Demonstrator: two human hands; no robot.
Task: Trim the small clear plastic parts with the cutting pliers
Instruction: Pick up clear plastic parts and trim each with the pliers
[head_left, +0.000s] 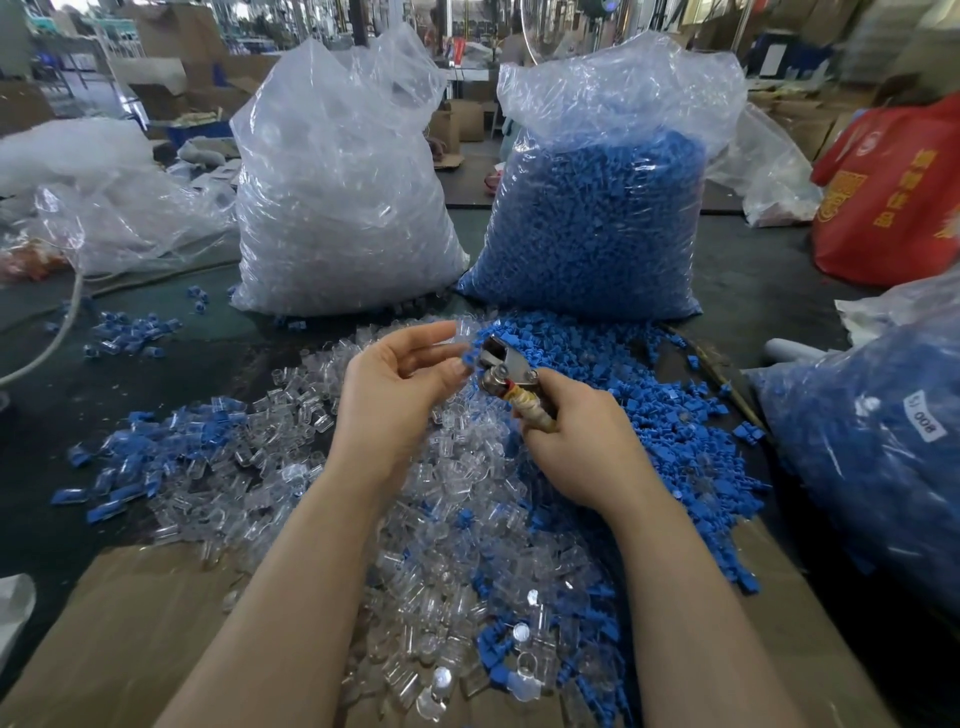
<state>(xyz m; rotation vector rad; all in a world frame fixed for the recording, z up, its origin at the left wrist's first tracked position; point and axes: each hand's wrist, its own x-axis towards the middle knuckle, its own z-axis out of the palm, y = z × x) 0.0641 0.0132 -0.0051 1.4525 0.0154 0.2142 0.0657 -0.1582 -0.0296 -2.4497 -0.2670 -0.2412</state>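
Nearest, loose small clear plastic parts (447, 545) lie heaped on the dark desk (218, 358). Above them the right hand (576, 447) grips the tape-wrapped handles of the metal cutting pliers (506, 371), whose long axis runs up and leftward with the jaws pointing away at the left hand (400, 384). That hand's fingers (441, 371) pinch a small blue plastic piece (469, 357) just beside the jaws, and farther back stand a clear-filled plastic sack (343, 208) and a blue-filled plastic sack (597, 218).
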